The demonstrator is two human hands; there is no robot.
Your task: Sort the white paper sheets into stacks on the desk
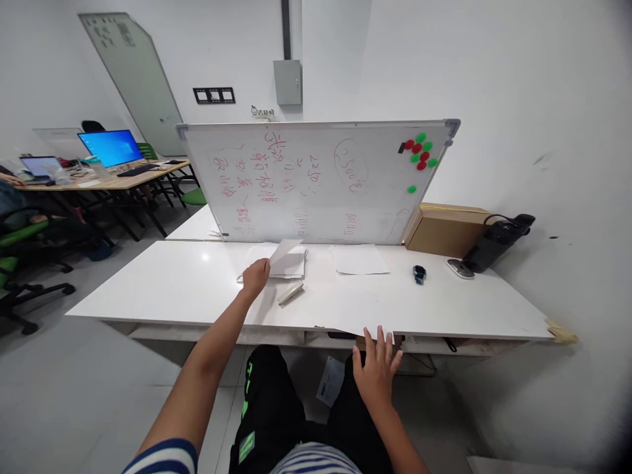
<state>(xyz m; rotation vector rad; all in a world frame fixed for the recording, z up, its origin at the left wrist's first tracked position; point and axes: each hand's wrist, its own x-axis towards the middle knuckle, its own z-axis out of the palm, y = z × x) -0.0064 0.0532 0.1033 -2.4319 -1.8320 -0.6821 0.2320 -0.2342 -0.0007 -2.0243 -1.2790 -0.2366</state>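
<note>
clamped in the grip of the left hand (255,276): a loose sheet (285,251), plain white, thin, smooth, with a slight bend and no print to be made out. raised at a slant above the left part of the white tabletop (148,280), partly over a paper stack (291,265) with uneven edges. pointed away from the body and to the right, far end toward the whiteboard (316,178); visible length running diagonally from fist to upper right, true long side hard to tell because of the tilt.

at the front edge of the tabletop, the right hand (376,365), palm down, fingers spread and well apart; firm contact with anything there impossible to tell. just in front of the stack, a pale stapler (290,293), long axis slanting from near left to far right. farther right, flat beside the whiteboard's foot, more white sheets (362,259), blank as far as visible.

on the whiteboard, red handwriting in columns, one group circled, mostly too faint to read. on the wall behind, a small sign (262,112) in characters too small to read surely.
</note>
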